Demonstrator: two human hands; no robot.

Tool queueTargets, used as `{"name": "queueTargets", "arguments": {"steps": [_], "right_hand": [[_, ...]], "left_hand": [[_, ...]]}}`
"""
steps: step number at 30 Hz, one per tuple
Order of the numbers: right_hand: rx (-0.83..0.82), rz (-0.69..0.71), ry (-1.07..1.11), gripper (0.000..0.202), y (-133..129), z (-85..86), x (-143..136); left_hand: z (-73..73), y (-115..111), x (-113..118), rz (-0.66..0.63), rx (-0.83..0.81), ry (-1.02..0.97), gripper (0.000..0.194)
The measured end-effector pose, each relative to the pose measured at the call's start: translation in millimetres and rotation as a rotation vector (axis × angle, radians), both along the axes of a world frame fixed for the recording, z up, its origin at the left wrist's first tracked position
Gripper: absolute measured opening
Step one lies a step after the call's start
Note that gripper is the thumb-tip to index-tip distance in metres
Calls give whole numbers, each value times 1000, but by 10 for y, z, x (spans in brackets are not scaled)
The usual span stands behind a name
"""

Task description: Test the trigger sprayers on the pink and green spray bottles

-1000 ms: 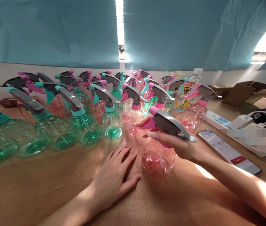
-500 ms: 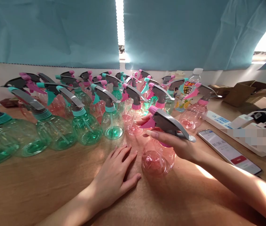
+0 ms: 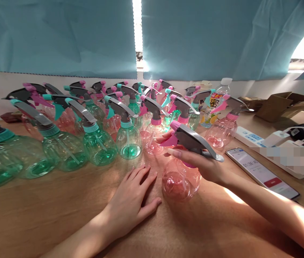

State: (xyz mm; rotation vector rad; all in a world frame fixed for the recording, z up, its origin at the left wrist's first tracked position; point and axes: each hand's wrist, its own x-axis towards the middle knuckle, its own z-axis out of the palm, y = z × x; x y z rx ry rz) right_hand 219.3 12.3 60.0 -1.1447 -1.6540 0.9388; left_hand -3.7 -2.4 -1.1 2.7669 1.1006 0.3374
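My right hand (image 3: 211,166) is around the neck of a pink spray bottle (image 3: 180,184), under its grey head with the pink nozzle and trigger. The bottle is at the tabletop, and part of its collar is hidden behind the hand. Palm down on the wooden table (image 3: 68,222), my left hand (image 3: 133,197) lies with its fingers stretched out, to the left of that bottle and apart from it. Closest beyond the left hand stand a clear green spray bottle (image 3: 128,147) and a darker green spray bottle (image 3: 99,150).
Several more green and pink spray bottles crowd the back and left. At right are another pink spray bottle (image 3: 221,129), a phone (image 3: 261,173), a white power strip (image 3: 254,138) with plugs and a cardboard box (image 3: 272,107). A labelled drink bottle (image 3: 224,87) stands behind.
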Motion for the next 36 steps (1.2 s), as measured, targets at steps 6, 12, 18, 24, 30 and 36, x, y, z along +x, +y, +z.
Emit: {"name": "queueTargets", "arguments": {"steps": [6,12,18,24,30,36], "right_hand": [[34,30,-8,23,-5,7,6],[51,26,0,22,-5,13,-1],[59,51,39,22,21,-48,23],[75,44,10,22,16,-61,34],[81,40,-34,19,11,-55,30],[90,66,-13,21,7,-25,28]], "left_hand": [[-32,1,-16,-2,11,-23,52],[-45,4,-14,0,23,-40,52],[-10,1,-10,-1,9,-27,52],[-31,0,-19,3,4,-24,52],[-43,2,-19,2,19,-33,52],[-46,5,-21,6,13,-41,52]]}}
